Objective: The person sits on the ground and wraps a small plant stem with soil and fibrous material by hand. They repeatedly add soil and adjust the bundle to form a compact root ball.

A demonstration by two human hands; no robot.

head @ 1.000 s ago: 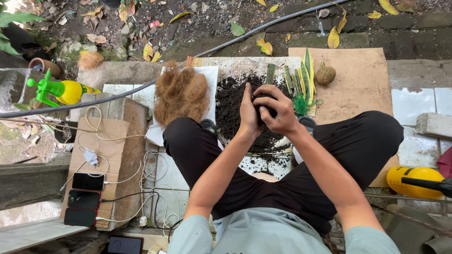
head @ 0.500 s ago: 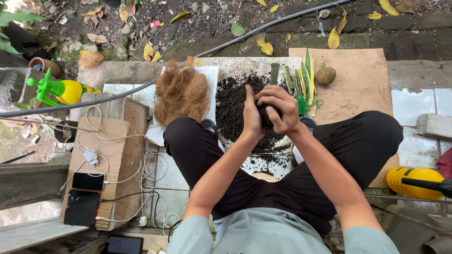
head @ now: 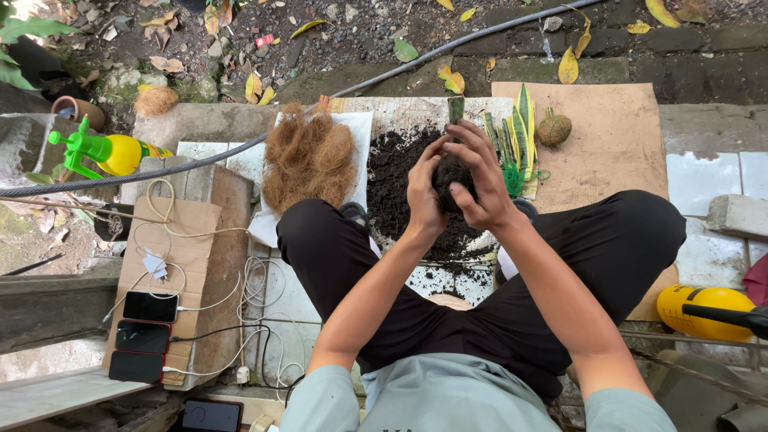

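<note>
- Both hands up over the soil pile (head: 404, 188), cupped round one dark ball of soil (head: 450, 174) with a green leaf stub (head: 456, 109) sticking out of its far end.
- My left hand (head: 424, 192) presses the ball's left side, fingers together and curled against it, thumb on top.
- My right hand (head: 482, 178) wraps the right and near side, fingers spread a little and clamped on the soil.
- The ball sits between my palms, above the loose dark soil spread on the white sheet (head: 356, 128), just far of my knees.
- Left of the soil: a heap of brown coconut fibre (head: 310, 156), touching the sheet.
- Right of my hands: striped green-yellow leaf cuttings (head: 520, 132), then a small fibre-wrapped ball (head: 554, 130) on the brown cardboard (head: 616, 144).
- Far left: a yellow spray bottle (head: 108, 152) with green trigger.
- Near left: three phones (head: 140, 336) on a cardboard box, white cables trailing.
- Near right: a yellow tool (head: 704, 310), partly cut off.
</note>
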